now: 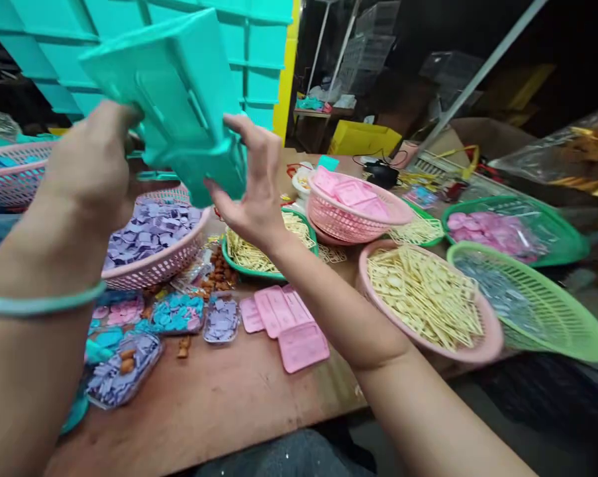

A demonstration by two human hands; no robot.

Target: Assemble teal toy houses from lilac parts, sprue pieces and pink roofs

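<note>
Teal tray raised, left hand clutching, right hand open beneath.

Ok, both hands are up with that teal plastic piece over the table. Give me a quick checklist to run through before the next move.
1. Left hand has a grip on the teal plastic piece: ok.
2. Right hand supports its lower edge: ok, fingers spread, only touching.
3. Piece held level: not ok, tilted.
4. Piece clear of the basket of purple pieces below: ok.
5. Bare table near the pink trays: ok.
6. Piece undamaged: cannot tell, blurred.
</note>
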